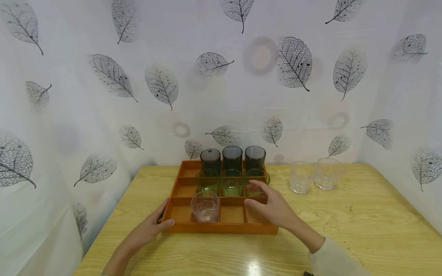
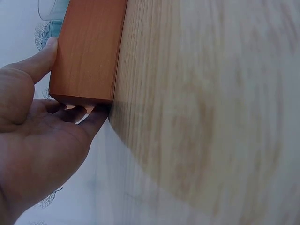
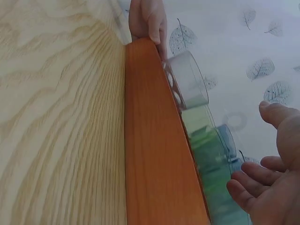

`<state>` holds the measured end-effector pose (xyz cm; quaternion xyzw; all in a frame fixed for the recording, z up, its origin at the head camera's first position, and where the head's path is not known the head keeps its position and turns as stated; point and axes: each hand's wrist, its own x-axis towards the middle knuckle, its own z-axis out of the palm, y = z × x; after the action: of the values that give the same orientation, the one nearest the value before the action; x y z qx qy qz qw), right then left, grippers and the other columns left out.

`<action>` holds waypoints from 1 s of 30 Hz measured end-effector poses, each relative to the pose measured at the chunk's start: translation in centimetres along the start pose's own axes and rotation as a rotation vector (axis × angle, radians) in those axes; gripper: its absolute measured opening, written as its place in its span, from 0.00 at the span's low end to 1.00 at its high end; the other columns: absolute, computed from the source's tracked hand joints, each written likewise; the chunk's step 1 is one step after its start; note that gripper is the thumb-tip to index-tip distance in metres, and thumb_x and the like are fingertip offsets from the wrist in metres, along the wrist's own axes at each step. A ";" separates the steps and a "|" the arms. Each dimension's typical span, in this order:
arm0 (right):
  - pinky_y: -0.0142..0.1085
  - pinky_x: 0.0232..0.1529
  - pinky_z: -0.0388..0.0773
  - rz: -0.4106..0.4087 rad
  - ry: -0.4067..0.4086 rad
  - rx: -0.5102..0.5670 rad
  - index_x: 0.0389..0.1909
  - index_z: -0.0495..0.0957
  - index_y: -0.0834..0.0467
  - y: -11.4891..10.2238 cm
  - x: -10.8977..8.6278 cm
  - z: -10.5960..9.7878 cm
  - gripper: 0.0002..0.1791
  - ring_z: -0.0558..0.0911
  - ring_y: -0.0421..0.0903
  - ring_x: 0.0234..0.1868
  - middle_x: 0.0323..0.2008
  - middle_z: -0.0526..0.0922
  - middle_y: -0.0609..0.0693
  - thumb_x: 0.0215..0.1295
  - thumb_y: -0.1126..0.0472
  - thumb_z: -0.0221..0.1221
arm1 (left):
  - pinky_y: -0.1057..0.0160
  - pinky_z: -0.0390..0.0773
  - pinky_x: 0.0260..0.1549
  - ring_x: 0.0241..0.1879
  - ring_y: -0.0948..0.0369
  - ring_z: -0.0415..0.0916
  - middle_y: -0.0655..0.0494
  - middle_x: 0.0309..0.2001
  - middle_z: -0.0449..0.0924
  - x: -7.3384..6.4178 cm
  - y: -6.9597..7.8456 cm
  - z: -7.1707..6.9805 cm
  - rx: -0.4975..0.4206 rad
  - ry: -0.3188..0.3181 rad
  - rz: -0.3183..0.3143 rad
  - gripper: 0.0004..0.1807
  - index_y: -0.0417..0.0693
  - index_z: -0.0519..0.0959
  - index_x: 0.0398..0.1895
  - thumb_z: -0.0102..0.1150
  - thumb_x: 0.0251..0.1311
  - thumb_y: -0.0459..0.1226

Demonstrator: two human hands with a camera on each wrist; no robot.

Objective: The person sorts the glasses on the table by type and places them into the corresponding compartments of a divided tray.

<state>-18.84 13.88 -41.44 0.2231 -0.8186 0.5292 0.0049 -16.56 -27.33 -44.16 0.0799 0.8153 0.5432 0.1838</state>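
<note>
A brown wooden divided tray (image 1: 221,228) lies on the table. My left hand (image 1: 146,229) grips its front left corner, thumb on the upper edge and fingers against the end wall, as the left wrist view shows. Over the front right compartment hovers my right hand (image 1: 274,209), fingers spread and loosely bent, holding nothing. It partly covers the rightmost green glass (image 1: 257,175). Two more green glasses, one of them the middle glass (image 1: 231,186), share that row. Three dark grey glasses (image 1: 232,160) stand behind. One clear glass (image 1: 205,209) stands upright in the front row.
Two clear glasses, a left one (image 1: 300,180) and a right one (image 1: 329,174), stand close together on the wooden table (image 1: 345,222), right of the tray. A white curtain with leaf prints (image 1: 214,99) hangs behind the table. Something small and dark (image 1: 308,273) shows at the bottom edge.
</note>
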 end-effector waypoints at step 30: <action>0.20 0.51 0.75 0.028 0.244 -0.154 0.72 0.68 0.67 3.9 -5.3 -9.8 0.29 0.78 0.27 0.52 0.58 0.81 0.63 0.76 0.59 0.61 | 0.37 0.44 0.74 0.80 0.40 0.31 0.43 0.83 0.28 0.2 -0.1 0.0 -0.006 0.006 -0.014 0.47 0.46 0.33 0.85 0.53 0.79 0.45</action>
<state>-17.76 25.59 -41.80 0.1445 -0.8532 0.4880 0.1142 -16.75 -27.32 -44.28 0.0718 0.8149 0.5445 0.1854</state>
